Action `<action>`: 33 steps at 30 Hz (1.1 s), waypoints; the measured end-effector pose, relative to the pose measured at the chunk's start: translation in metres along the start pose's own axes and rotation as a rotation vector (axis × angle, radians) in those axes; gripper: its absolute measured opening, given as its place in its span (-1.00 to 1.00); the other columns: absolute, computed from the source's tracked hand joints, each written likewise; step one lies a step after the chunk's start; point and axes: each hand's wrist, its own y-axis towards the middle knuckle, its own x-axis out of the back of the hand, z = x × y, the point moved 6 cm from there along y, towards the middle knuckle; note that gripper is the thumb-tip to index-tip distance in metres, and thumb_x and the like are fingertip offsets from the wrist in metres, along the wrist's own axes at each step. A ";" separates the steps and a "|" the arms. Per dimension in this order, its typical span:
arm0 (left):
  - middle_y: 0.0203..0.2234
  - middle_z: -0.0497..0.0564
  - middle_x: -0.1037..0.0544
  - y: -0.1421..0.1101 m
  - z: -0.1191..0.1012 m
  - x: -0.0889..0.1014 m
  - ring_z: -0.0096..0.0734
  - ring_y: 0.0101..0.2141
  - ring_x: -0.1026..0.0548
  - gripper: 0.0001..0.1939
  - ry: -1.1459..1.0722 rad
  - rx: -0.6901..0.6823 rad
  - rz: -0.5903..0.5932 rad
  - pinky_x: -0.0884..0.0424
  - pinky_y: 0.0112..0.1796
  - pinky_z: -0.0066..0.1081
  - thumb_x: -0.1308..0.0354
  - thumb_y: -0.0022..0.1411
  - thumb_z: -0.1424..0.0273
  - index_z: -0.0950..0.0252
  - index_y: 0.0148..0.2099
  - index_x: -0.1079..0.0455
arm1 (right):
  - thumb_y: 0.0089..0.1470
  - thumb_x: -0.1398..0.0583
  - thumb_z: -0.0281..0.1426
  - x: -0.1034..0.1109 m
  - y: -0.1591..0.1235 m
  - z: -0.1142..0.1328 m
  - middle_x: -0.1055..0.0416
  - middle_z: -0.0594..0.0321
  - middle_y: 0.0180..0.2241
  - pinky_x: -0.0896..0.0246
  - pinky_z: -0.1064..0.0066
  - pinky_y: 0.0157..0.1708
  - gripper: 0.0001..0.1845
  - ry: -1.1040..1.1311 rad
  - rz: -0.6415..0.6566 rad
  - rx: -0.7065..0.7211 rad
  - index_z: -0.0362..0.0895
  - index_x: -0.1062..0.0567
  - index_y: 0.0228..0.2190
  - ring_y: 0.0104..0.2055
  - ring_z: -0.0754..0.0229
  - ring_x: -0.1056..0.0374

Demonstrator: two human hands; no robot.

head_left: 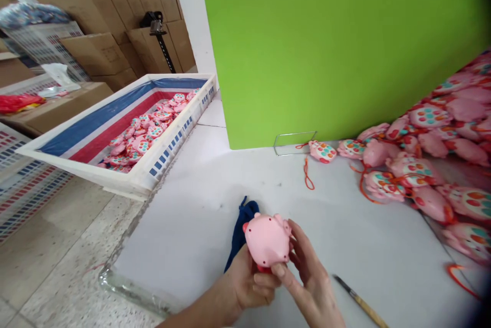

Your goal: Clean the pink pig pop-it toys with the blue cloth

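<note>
A pink pig-shaped toy is held back side up just above the white table, near its front edge. My left hand grips it from below, fingers curled under the toy. My right hand holds its right side, thumb pressed on the lower edge and fingers bent behind it. A dark blue cloth lies on the table right behind the toy.
A heap of pink toys with orange cords fills the table's right side. One loose toy lies by the green board. A small brush lies front right. A white crate with several toys stands left.
</note>
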 end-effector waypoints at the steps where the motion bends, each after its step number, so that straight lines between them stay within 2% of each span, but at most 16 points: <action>1: -0.61 -0.07 -0.33 -0.002 -0.001 0.000 -0.83 -0.80 0.10 -0.60 0.010 -0.006 0.003 0.23 -0.80 -0.68 -0.07 0.15 0.17 0.49 -0.27 -0.38 | 0.02 -0.22 -0.23 0.003 -0.001 -0.003 -0.22 0.04 0.15 -0.31 0.21 -0.05 -0.30 0.069 -0.033 -0.041 -0.02 -0.14 0.16 0.07 0.00 -0.28; 4: -0.57 -0.05 -0.37 -0.007 -0.005 0.000 -0.80 -0.78 0.02 -0.62 0.047 -0.011 0.019 0.20 -0.77 -0.67 -0.14 0.10 0.24 0.46 -0.15 -0.39 | 0.04 -0.20 -0.20 0.013 -0.005 -0.006 -0.26 0.04 0.12 -0.32 0.24 -0.07 -0.42 0.146 -0.086 -0.112 -0.04 -0.26 0.09 0.06 -0.01 -0.29; 6: -0.57 -0.06 -0.39 -0.008 -0.008 0.001 -0.77 -0.79 -0.01 -0.59 0.081 -0.018 0.004 0.18 -0.76 -0.65 -0.14 0.10 0.21 0.39 -0.08 -0.38 | 0.06 -0.17 -0.18 0.021 -0.006 -0.006 -0.29 0.09 0.10 -0.28 0.24 -0.03 -0.50 0.118 -0.114 -0.128 -0.02 -0.32 0.04 0.05 0.01 -0.29; 9: -0.56 0.01 -0.43 -0.008 -0.014 0.002 -0.69 -0.74 -0.17 -0.54 0.180 -0.060 -0.091 0.09 -0.74 -0.62 -0.18 0.05 0.11 0.42 -0.17 -0.41 | 0.06 -0.16 -0.14 0.027 -0.006 -0.007 -0.33 0.14 0.07 -0.26 0.23 -0.01 -0.53 0.079 -0.125 -0.135 0.03 -0.36 0.01 0.03 0.01 -0.31; 11: -0.53 0.05 -0.46 -0.010 -0.026 0.000 -0.58 -0.67 -0.31 -0.55 0.324 -0.199 -0.224 -0.06 -0.71 -0.59 -0.23 0.01 0.14 0.43 -0.19 -0.41 | 0.06 -0.16 -0.13 0.026 -0.005 -0.009 -0.33 0.15 0.08 -0.30 0.24 -0.05 -0.52 0.108 -0.099 -0.144 0.04 -0.37 0.02 0.03 0.00 -0.32; 14: -0.42 0.06 -0.50 -0.022 -0.050 -0.013 -0.45 -0.49 -0.44 -0.59 0.669 -0.524 -0.440 -0.31 -0.51 -0.52 -0.33 -0.06 0.33 0.41 -0.15 -0.41 | 0.07 -0.13 -0.08 0.017 -0.005 -0.016 -0.28 0.14 0.12 -0.35 0.26 -0.11 -0.49 0.236 -0.054 -0.229 0.04 -0.35 0.05 0.09 -0.04 -0.26; 16: -0.37 0.08 -0.51 -0.030 -0.057 -0.023 -0.39 -0.38 -0.46 -0.61 0.858 -0.646 -0.503 -0.37 -0.36 -0.47 -0.35 -0.07 0.36 0.41 -0.17 -0.42 | 0.07 -0.10 -0.04 0.010 -0.004 -0.019 -0.23 0.13 0.16 -0.37 0.25 -0.14 -0.45 0.320 -0.027 -0.297 0.04 -0.34 0.07 0.11 -0.07 -0.24; 18: -0.36 0.09 -0.51 -0.033 -0.057 -0.026 -0.37 -0.36 -0.45 -0.62 0.940 -0.663 -0.530 -0.36 -0.35 -0.46 -0.32 -0.02 0.31 0.43 -0.18 -0.42 | 0.06 -0.10 -0.02 0.004 -0.004 -0.019 -0.21 0.11 0.18 -0.39 0.25 -0.18 -0.42 0.354 -0.019 -0.336 0.02 -0.34 0.07 0.09 -0.08 -0.25; 21: -0.34 0.11 -0.50 -0.035 -0.052 -0.024 -0.39 -0.42 -0.44 -0.55 0.953 -0.621 -0.552 -0.34 -0.48 -0.48 -0.20 0.09 0.18 0.41 -0.07 -0.37 | 0.04 -0.12 -0.02 0.000 -0.003 -0.013 -0.27 0.09 0.13 -0.40 0.27 -0.21 -0.41 0.341 -0.056 -0.352 -0.02 -0.37 0.05 0.04 -0.07 -0.31; 25: -0.25 0.09 -0.49 -0.036 -0.048 -0.030 -0.32 -0.27 -0.44 -0.56 1.075 -0.654 -0.491 -0.38 -0.28 -0.41 -0.22 0.09 0.23 0.34 -0.02 -0.34 | 0.04 -0.13 -0.05 0.000 -0.006 -0.005 -0.36 0.10 0.06 -0.40 0.31 -0.22 -0.44 0.266 -0.118 -0.339 -0.05 -0.39 0.02 0.04 -0.04 -0.32; 27: -0.27 0.06 -0.49 -0.038 -0.049 -0.032 -0.31 -0.23 -0.43 -0.59 1.136 -0.675 -0.477 -0.35 -0.20 -0.40 -0.25 0.07 0.28 0.33 -0.05 -0.36 | 0.06 -0.11 -0.05 0.000 -0.008 -0.005 -0.38 0.08 0.04 -0.40 0.30 -0.22 -0.44 0.205 -0.130 -0.320 -0.07 -0.38 0.03 0.03 -0.04 -0.32; 29: -0.29 0.05 -0.49 -0.038 -0.051 -0.030 -0.29 -0.24 -0.43 -0.60 1.124 -0.672 -0.485 -0.36 -0.22 -0.39 -0.24 0.06 0.28 0.34 -0.06 -0.36 | 0.08 -0.08 -0.07 0.000 -0.008 -0.004 -0.37 0.07 0.04 -0.39 0.26 -0.18 -0.42 0.106 -0.142 -0.239 -0.08 -0.32 0.07 0.04 -0.04 -0.31; 31: -0.32 0.05 -0.48 -0.037 -0.051 -0.027 -0.29 -0.26 -0.43 -0.59 1.100 -0.656 -0.506 -0.36 -0.24 -0.38 -0.25 0.05 0.27 0.36 -0.07 -0.35 | 0.01 -0.16 -0.11 0.000 -0.007 0.001 -0.28 0.07 0.10 -0.33 0.16 -0.09 -0.34 -0.108 -0.143 -0.066 -0.06 -0.23 0.12 0.10 -0.08 -0.23; 33: -0.35 0.03 -0.47 -0.034 -0.048 -0.026 -0.31 -0.30 -0.43 -0.60 1.140 -0.638 -0.549 -0.36 -0.27 -0.39 -0.25 0.04 0.28 0.36 -0.09 -0.36 | -0.11 -0.26 -0.24 -0.005 -0.005 0.009 -0.13 0.10 0.19 -0.25 0.04 -0.02 -0.25 -0.389 -0.093 0.149 -0.01 -0.20 0.14 0.18 -0.15 -0.08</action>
